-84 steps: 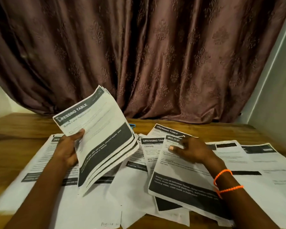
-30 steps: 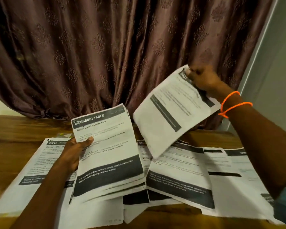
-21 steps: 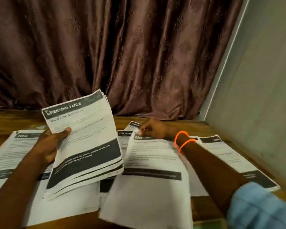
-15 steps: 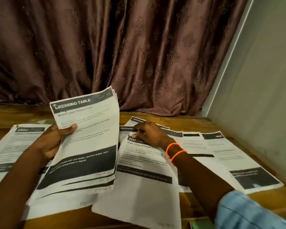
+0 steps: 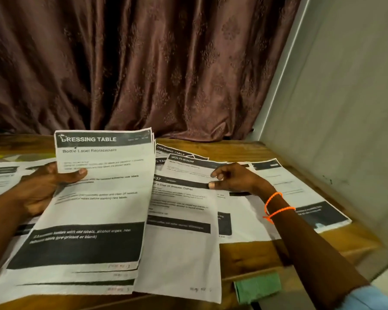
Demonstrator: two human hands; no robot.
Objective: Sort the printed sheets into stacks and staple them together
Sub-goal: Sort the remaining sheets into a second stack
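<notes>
My left hand (image 5: 43,186) grips a fanned stack of "DRESSING TABLE" sheets (image 5: 94,209), thumb across the top page, held tilted above the table. More printed sheets lie overlapping on the wooden table (image 5: 251,253). A sheet numbered 2437 (image 5: 179,242) lies just right of the held stack, partly over a "MULTI-ROOM" sheet (image 5: 188,166). My right hand (image 5: 235,181) sits at the top right of the 2437 sheet. Its thumb tip touches that sheet's dark header, and its loosely curled fingers hover over the "MULTI-ROOM" sheet, holding nothing.
Further sheets lie at the far right (image 5: 300,198) and the far left (image 5: 2,177). A green block (image 5: 258,287) sits at the table's near edge. A brown curtain (image 5: 143,63) hangs behind the table, and a grey wall (image 5: 345,108) closes the right side.
My right hand lifted one sheet high, laid it down in the middle beside the held stack and eased its fingers off it. My left hand kept hold of its stack.
</notes>
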